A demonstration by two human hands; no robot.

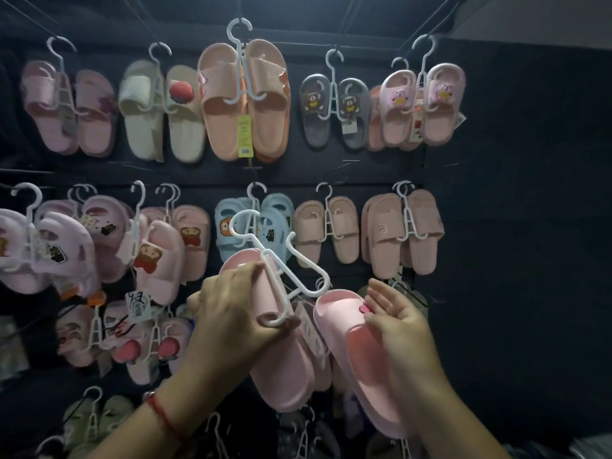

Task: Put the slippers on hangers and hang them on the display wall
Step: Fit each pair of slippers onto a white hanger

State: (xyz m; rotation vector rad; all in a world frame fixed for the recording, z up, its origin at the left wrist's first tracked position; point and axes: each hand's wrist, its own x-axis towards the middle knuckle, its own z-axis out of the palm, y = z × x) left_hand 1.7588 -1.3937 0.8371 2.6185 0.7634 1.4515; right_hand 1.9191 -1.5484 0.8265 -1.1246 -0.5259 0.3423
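Note:
My left hand (231, 309) grips a pink slipper (284, 362) together with a white plastic hanger (281, 273); the hanger's lower prong sits in that slipper's strap, and its hook tilts up to the left. My right hand (397, 329) holds a second pink slipper (361, 356) by its strap, just right of the first. This one is off the hanger, close under the free prong. Both are held in front of the dark display wall (496, 193).
Rows of slipper pairs hang on white hangers across the wall: a peach pair (245, 104) at top centre, a blue pair (255, 226) right behind the held hanger, beige pairs (326, 230) to its right. Bare dark wall lies at the right.

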